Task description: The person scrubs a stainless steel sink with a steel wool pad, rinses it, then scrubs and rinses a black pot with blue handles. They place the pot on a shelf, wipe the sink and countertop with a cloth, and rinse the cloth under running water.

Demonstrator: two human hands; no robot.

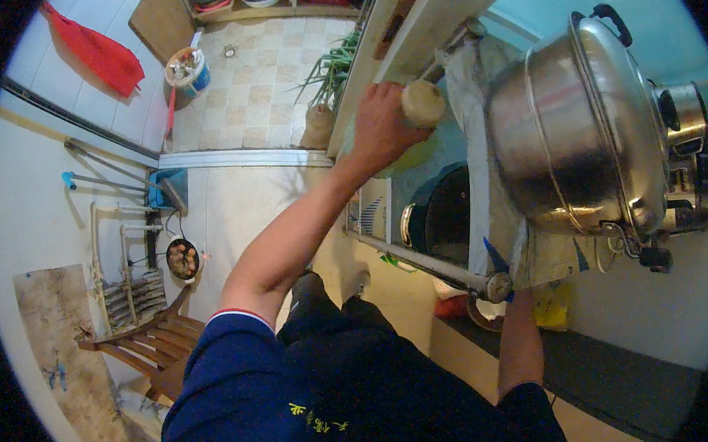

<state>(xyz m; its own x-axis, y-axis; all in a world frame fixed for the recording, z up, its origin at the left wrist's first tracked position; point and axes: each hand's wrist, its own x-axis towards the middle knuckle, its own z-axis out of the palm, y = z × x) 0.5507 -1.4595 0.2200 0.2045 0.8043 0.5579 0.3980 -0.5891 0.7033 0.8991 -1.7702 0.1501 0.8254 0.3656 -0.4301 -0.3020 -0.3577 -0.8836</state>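
Note:
My left hand [384,120] is closed around a pale, round-ended object [423,103], beside the far end of a metal-framed rack [431,262]. What that object is, I cannot tell. The right forearm [520,345] reaches up behind the rack's near corner, and the right hand itself is hidden there. On the rack's covered top [481,193] sits a large stainless steel pot [551,139] with a domed lid and black handles. A dark round pot [449,214] stands on a lower level, partly covered by the top.
A wooden slatted chair [159,342] stands to the left, near a pan of round, egg-like food [183,259] and a blue dustpan [167,188]. Beyond the door sill [245,159] are a bucket of scraps [188,72] and leafy green onions [337,62].

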